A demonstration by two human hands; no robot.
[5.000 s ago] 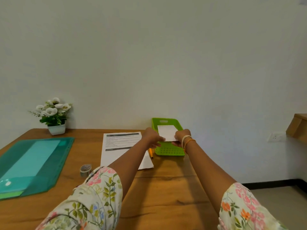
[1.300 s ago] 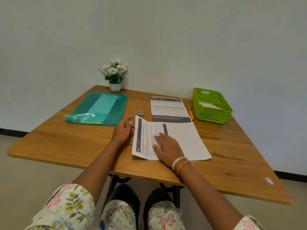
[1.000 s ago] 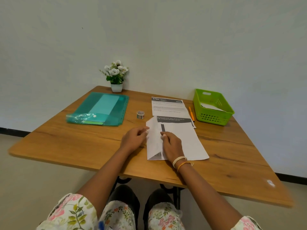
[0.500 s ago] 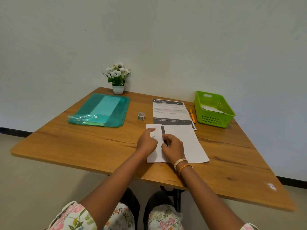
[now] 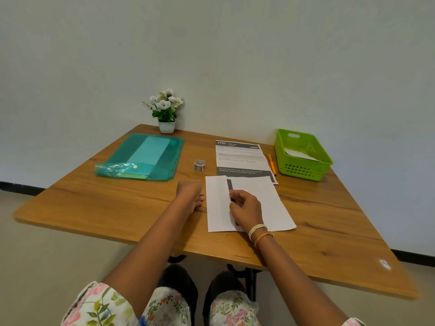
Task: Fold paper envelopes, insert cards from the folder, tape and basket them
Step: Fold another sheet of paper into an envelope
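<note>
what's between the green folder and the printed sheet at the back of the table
In the head view, a small roll of tape stands on the bare wood between the green folder and the printed sheet, nearer the sheet.

A plain home or office corner: wooden desk (image 5: pixel 117 208) against bare wall (image 5: pixel 235 55), potted flowers (image 5: pixel 166 109), printed sheet (image 5: pixel 240 154).

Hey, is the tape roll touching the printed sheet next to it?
Apart. The head view shows bare wood between the tape roll and the printed sheet.
</note>
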